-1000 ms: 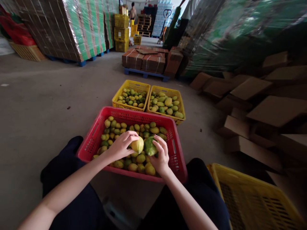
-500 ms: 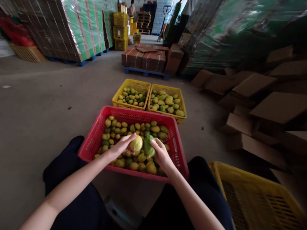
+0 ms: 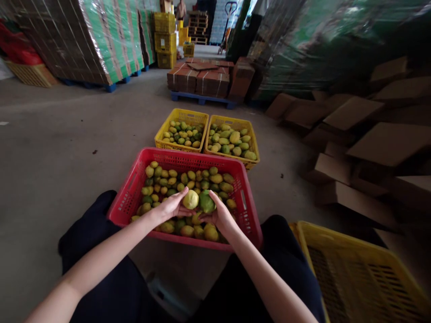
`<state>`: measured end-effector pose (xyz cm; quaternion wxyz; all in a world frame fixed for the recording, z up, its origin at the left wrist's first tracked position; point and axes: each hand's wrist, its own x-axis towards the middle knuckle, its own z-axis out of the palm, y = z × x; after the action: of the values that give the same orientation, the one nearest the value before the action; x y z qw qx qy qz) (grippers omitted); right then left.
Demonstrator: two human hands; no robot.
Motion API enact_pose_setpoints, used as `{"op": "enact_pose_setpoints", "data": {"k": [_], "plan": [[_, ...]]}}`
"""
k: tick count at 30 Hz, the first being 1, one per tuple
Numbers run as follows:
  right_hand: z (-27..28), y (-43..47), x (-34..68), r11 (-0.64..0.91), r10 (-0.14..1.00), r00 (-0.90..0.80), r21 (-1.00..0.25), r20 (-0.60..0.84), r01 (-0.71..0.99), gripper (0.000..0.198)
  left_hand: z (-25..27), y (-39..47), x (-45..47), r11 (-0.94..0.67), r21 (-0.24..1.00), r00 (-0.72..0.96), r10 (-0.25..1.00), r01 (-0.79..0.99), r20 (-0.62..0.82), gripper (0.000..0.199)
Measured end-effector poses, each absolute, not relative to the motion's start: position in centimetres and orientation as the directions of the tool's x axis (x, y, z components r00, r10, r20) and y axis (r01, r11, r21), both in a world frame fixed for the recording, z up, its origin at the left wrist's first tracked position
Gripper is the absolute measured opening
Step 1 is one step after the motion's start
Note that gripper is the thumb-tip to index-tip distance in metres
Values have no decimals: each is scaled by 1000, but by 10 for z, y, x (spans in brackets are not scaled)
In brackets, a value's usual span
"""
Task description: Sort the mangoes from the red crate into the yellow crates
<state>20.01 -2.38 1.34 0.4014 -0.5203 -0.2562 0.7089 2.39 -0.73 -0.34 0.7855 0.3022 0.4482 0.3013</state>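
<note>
Between my knees is a red plastic crate [image 3: 251, 211] holding many yellow and green lemons [image 3: 186, 231]. Over its middle, my left hand [image 3: 171, 207] is closed around a pale yellow lemon [image 3: 190, 199], thumb on top and fingers beneath. Right beside it, my right hand [image 3: 222, 216] grips a green lemon [image 3: 206, 202], the thumb along its side and the fingers under it. The two held lemons are close together, just above the pile.
Two yellow crates of lemons, left [image 3: 161, 134] and right [image 3: 254, 152], stand behind the red one. Another yellow crate [image 3: 350, 242] is by my right knee. Cardboard boxes [image 3: 363, 143] lie scattered at right. Flattened cartons [image 3: 198, 80] rest on a blue pallet [image 3: 202, 99] ahead.
The green lemon has turned in my right hand, and my right fingers now show beneath it. The yellow lemon has also turned slightly in my left hand. The view has shifted a little.
</note>
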Motion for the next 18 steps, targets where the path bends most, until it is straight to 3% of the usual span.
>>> {"op": "enact_pose_setpoints", "data": {"k": [2, 4, 6, 10, 13, 18], "plan": [[14, -27, 201, -254, 963, 57, -955, -265, -151, 33, 0, -10, 23, 368, 913, 294, 905, -178, -307, 51], [12, -30, 203, 0, 987, 162, -999, 6, 41, 48, 5, -12, 21, 88, 993, 221, 973, -84, -68, 52], [8, -31, 204, 156, 965, 178, -966, 193, 205, 57, 11, -15, 18, -86, 996, 222, 972, 9, 81, 55], [-2, -32, 204, 420, 869, 74, -810, 489, 409, 56, 16, -21, 10, -264, 955, 222, 947, 136, 231, 52], [-6, -32, 202, 547, 796, -2, -719, 605, 428, 53, 14, -23, 5, -318, 931, 228, 934, 178, 275, 49], [-2, -33, 204, 491, 852, -45, -768, 521, 412, 52, 11, -23, -1, -281, 953, 240, 939, 112, 248, 49]]}}
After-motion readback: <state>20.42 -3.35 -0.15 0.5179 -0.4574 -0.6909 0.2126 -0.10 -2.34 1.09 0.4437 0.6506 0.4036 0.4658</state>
